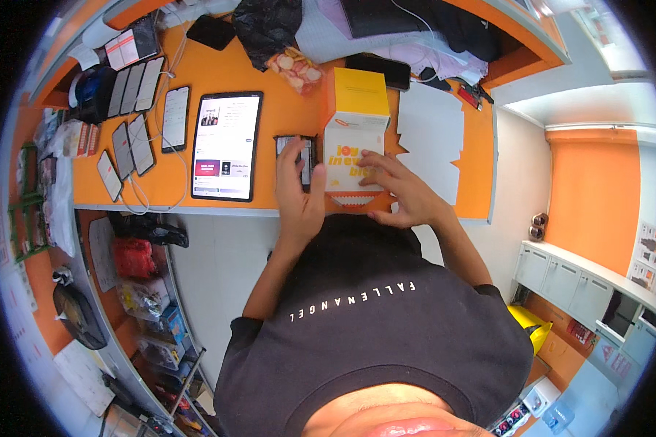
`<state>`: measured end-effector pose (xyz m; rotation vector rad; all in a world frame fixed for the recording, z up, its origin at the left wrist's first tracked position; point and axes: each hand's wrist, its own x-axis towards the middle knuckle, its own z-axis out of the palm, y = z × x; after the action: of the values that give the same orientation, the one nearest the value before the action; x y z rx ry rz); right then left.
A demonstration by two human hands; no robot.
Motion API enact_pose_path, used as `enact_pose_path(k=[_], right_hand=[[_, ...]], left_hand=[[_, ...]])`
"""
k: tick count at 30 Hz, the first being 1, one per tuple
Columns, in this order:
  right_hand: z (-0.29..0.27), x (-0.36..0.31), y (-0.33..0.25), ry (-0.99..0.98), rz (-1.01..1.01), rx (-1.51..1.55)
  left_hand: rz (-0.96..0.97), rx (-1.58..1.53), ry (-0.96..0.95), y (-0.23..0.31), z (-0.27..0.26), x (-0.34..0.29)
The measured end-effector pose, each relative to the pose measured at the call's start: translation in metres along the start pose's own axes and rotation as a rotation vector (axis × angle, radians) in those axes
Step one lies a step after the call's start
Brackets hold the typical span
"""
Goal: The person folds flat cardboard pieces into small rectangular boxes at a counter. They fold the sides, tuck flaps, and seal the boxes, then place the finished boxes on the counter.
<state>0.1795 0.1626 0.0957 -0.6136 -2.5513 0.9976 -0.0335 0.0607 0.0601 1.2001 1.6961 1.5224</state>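
Note:
A paper food box in yellow, white and orange (355, 135) lies on the orange desk in front of me, its lower end at the front edge. My right hand (408, 191) rests on the box's white face from the right, fingers spread and thumb near the bottom corner. Left of the box, my left hand (300, 193) has its fingers stretched out and apart. Beneath and beside those fingers lies a small dark rectangular item (307, 149), partly covered, whose kind I cannot make out. Neither hand grips anything.
A lit tablet (226, 146) lies left of my hands, with several cabled phones (175, 120) beyond it. White paper sheets with jagged edges (430, 138) lie to the right. Farther back are a snack packet (295, 69), a black plastic bag (266, 33) and a dark phone (379, 71).

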Motion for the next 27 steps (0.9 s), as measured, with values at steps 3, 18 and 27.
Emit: enact_pose_path(k=[3,18,27], right_hand=[[0.021,0.003,0.011,0.108,0.093,0.036],[0.109,0.015,0.043,0.466,0.558,0.122],[0.097,0.019,0.047,0.439,0.729,0.599]], left_hand=[[-0.005,0.147,-0.107,-0.016,0.023,0.022],[-0.174,-0.045,-0.281,-0.060,0.043,0.008],[-0.279,-0.058,-0.265,-0.073,0.043,0.010]])
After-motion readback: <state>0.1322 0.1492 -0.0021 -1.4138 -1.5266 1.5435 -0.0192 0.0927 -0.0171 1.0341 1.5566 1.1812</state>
